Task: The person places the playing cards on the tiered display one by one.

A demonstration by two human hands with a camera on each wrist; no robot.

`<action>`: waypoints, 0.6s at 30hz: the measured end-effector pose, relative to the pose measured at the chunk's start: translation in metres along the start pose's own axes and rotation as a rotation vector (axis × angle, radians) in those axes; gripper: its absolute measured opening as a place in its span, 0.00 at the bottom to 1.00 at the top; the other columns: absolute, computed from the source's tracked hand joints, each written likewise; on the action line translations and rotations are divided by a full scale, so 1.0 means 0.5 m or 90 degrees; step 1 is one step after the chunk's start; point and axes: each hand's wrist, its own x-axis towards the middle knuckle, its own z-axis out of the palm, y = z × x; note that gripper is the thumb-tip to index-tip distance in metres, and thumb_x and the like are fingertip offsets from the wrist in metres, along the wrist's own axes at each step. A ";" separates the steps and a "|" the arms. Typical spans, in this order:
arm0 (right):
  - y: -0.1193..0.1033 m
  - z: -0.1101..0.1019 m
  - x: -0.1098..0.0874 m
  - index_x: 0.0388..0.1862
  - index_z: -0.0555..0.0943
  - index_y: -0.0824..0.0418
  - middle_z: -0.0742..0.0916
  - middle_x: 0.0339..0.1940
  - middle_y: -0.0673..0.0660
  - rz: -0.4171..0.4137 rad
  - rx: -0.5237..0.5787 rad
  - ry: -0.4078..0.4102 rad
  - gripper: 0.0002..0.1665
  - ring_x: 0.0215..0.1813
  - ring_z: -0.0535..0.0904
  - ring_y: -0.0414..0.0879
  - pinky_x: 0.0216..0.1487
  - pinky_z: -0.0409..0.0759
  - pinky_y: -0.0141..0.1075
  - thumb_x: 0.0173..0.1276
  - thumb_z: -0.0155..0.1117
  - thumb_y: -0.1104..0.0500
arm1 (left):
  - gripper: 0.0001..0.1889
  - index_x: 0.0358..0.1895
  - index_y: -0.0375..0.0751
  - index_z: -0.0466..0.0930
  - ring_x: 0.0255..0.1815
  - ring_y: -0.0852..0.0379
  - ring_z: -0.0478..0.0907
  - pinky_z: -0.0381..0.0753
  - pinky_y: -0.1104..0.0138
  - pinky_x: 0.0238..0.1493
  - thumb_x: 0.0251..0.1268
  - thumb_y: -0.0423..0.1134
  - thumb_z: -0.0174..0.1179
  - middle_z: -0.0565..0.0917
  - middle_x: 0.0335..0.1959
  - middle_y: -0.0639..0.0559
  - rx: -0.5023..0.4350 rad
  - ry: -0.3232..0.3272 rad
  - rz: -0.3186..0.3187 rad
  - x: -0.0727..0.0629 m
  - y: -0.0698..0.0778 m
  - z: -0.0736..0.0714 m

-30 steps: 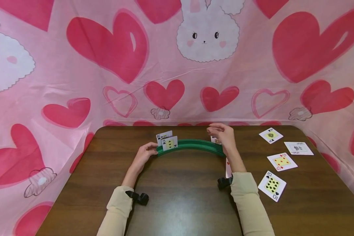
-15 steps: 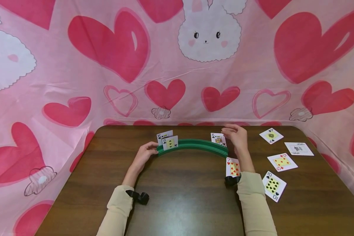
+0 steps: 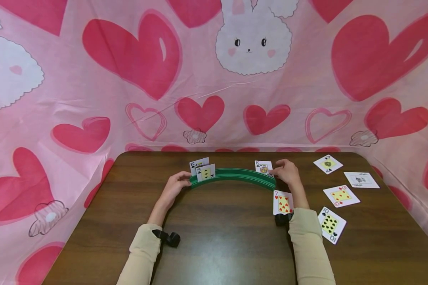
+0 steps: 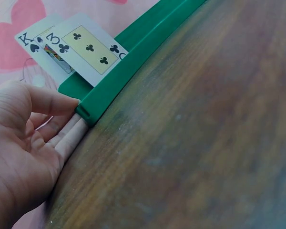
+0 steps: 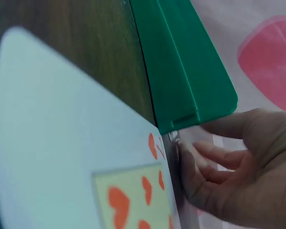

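Observation:
A curved green card holder (image 3: 235, 173) stands on the table, with a three of clubs (image 4: 89, 50) and a king of spades (image 4: 45, 47) upright at its left end. My left hand (image 3: 172, 188) grips that end; the left wrist view shows the thumb (image 4: 55, 101) at its corner. At the opposite end my right hand (image 5: 257, 162) holds the holder's corner, fingers curled, part of the thumb hidden behind the green edge. A king of clubs (image 3: 262, 166) shows just behind the holder, beside the right fingertips. Nearer, a seven of hearts (image 3: 283, 202) lies face up by the right wrist.
Off to the right lie an ace (image 3: 327, 163), a joker-like card (image 3: 361, 179), a five of diamonds (image 3: 341, 195) and a ten of spades (image 3: 332, 225). Behind the brown table (image 3: 217, 245) hangs a pink cloth (image 3: 214, 118) printed with hearts.
The right hand has moved rightward off the king of clubs, uncovering it and the seven of hearts, then dropped to the holder's right end. My left hand keeps its grip.

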 end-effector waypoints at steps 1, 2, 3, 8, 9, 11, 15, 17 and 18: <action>0.001 -0.001 -0.001 0.62 0.72 0.80 0.85 0.50 0.76 -0.001 -0.034 -0.005 0.33 0.49 0.82 0.64 0.58 0.78 0.55 0.67 0.72 0.60 | 0.16 0.59 0.24 0.79 0.53 0.50 0.78 0.74 0.67 0.53 0.71 0.26 0.54 0.80 0.61 0.32 -0.003 0.004 0.000 0.007 -0.011 0.000; 0.003 -0.003 -0.001 0.61 0.73 0.80 0.85 0.50 0.77 -0.004 -0.065 -0.008 0.33 0.51 0.81 0.67 0.59 0.75 0.57 0.66 0.73 0.59 | 0.16 0.59 0.25 0.79 0.53 0.50 0.78 0.74 0.67 0.53 0.71 0.27 0.55 0.80 0.61 0.33 -0.006 0.006 0.003 0.008 -0.015 0.000; 0.005 -0.007 -0.002 0.59 0.73 0.80 0.84 0.50 0.77 -0.007 -0.093 -0.012 0.33 0.52 0.79 0.69 0.60 0.74 0.58 0.65 0.74 0.59 | 0.16 0.59 0.25 0.80 0.52 0.50 0.78 0.74 0.67 0.53 0.71 0.27 0.55 0.80 0.61 0.33 -0.007 0.009 0.005 0.009 -0.017 0.000; 0.015 -0.039 -0.012 0.55 0.73 0.80 0.80 0.55 0.80 0.018 -0.157 -0.037 0.31 0.58 0.74 0.72 0.63 0.71 0.61 0.63 0.75 0.61 | 0.16 0.59 0.27 0.80 0.54 0.49 0.78 0.74 0.64 0.56 0.71 0.28 0.56 0.80 0.62 0.35 -0.005 0.010 0.009 0.006 -0.018 0.004; 0.018 -0.048 -0.015 0.55 0.73 0.80 0.79 0.56 0.80 0.027 -0.161 -0.039 0.30 0.59 0.73 0.73 0.63 0.70 0.61 0.63 0.74 0.62 | 0.17 0.59 0.28 0.80 0.54 0.49 0.78 0.73 0.63 0.57 0.71 0.28 0.56 0.80 0.62 0.35 -0.005 0.010 0.008 0.005 -0.017 0.004; 0.027 -0.066 -0.021 0.54 0.72 0.80 0.78 0.56 0.80 0.045 -0.167 -0.037 0.30 0.59 0.73 0.73 0.62 0.70 0.62 0.63 0.73 0.62 | 0.17 0.60 0.28 0.80 0.54 0.49 0.77 0.73 0.63 0.57 0.72 0.29 0.56 0.80 0.62 0.35 -0.003 0.012 0.005 0.004 -0.016 0.004; 0.045 -0.090 -0.027 0.56 0.71 0.81 0.77 0.57 0.81 0.068 -0.194 -0.024 0.34 0.59 0.72 0.74 0.62 0.70 0.63 0.65 0.73 0.57 | 0.17 0.60 0.27 0.80 0.55 0.48 0.77 0.72 0.62 0.59 0.72 0.28 0.55 0.79 0.63 0.34 -0.004 0.015 -0.002 0.005 -0.011 0.001; 0.049 -0.093 -0.027 0.58 0.69 0.81 0.76 0.59 0.82 0.071 -0.206 -0.029 0.39 0.60 0.71 0.75 0.63 0.69 0.64 0.66 0.73 0.52 | 0.17 0.60 0.26 0.79 0.55 0.47 0.77 0.73 0.61 0.59 0.72 0.27 0.55 0.79 0.63 0.33 0.002 0.015 -0.006 0.007 -0.009 -0.001; 0.050 -0.093 -0.027 0.60 0.68 0.81 0.74 0.60 0.82 0.070 -0.209 -0.034 0.41 0.61 0.70 0.76 0.63 0.69 0.64 0.66 0.73 0.50 | 0.17 0.60 0.25 0.79 0.55 0.47 0.77 0.73 0.61 0.59 0.72 0.26 0.54 0.79 0.62 0.32 0.005 0.014 -0.008 0.008 -0.008 -0.001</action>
